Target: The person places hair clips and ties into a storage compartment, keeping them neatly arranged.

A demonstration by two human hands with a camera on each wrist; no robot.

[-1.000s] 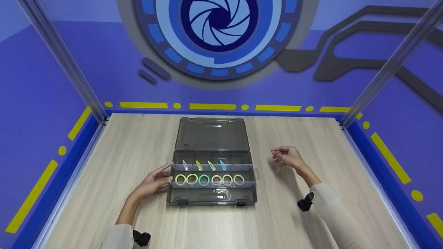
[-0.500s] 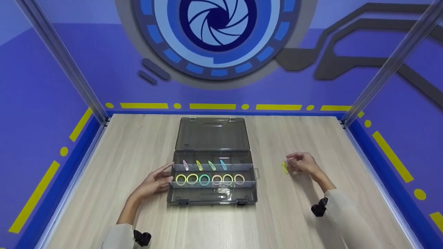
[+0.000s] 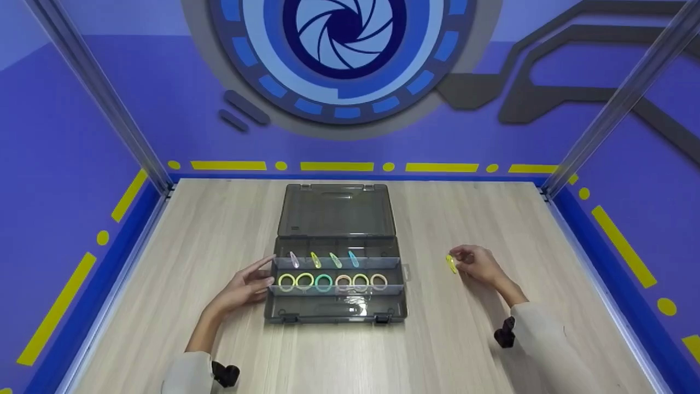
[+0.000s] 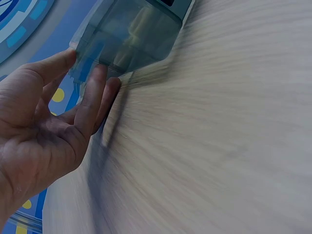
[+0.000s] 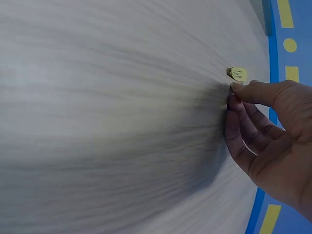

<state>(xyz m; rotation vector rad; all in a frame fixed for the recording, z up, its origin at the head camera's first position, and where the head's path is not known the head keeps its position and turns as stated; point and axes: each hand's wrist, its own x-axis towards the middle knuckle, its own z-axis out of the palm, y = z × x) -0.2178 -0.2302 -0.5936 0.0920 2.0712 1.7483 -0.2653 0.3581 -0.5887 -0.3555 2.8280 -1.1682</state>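
A smoky translucent organizer box [image 3: 336,310] lies on the table with its lid laid back. Several snap hair clips [image 3: 315,260] in pink, yellow, green and blue stand in its rear compartment. Several hair ties [image 3: 323,283] line the middle one. My left hand [image 3: 240,288] touches the box's left side with fingers fairly straight; the left wrist view shows the fingertips [image 4: 100,70] against the box wall. Right of the box, my right hand [image 3: 481,265] pinches a yellow hair clip [image 3: 451,264] at the table. In the right wrist view the clip [image 5: 237,74] projects past the thumb tip.
The wooden table [image 3: 339,361] is bounded by blue panels with yellow markings and metal posts [image 3: 601,115] at the back corners. The open lid [image 3: 336,210] reaches toward the back edge. The box's front compartment has a low wall.
My right hand first drew back to the right, uncovering the yellow hair clip on the table, then closed its fingertips on it. The clip has tilted slightly. My left hand stays at the box.
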